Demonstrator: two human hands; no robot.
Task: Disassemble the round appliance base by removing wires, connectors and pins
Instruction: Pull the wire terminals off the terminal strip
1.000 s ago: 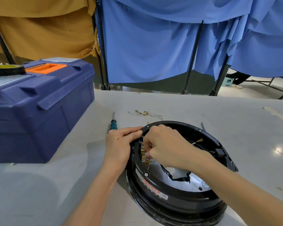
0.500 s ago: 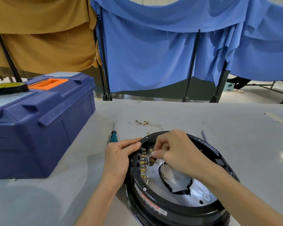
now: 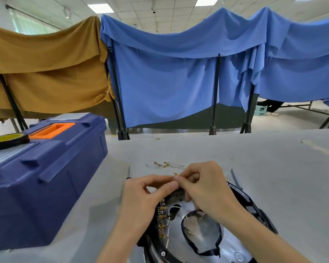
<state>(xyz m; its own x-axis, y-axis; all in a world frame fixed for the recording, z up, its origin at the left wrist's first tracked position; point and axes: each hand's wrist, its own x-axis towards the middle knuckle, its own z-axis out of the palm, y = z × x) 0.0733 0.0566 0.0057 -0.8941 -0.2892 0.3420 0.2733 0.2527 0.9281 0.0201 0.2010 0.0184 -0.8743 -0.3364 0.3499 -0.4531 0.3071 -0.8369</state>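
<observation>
Connector removal under way: over the far rim of the round base (image 3: 258, 211), lying at the near edge of the table (image 3: 273, 158), left hand (image 3: 148, 192) and right hand (image 3: 205, 186) together pinch a wired brass connector (image 3: 175, 174), which seemingly next joins the loose pieces (image 3: 160, 164) beyond, several terminals (image 3: 162, 219) remaining.

bare table (image 3: 254, 168) open to the right, toolbox (image 3: 46, 186) walling the left, loose wires (image 3: 165, 164) just ahead

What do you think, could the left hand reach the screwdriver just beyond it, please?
Probably yes: the screwdriver lies on the table right behind the left hand, nothing between. That hand pinches a wire connector with the right hand, though, so must release first.
</observation>
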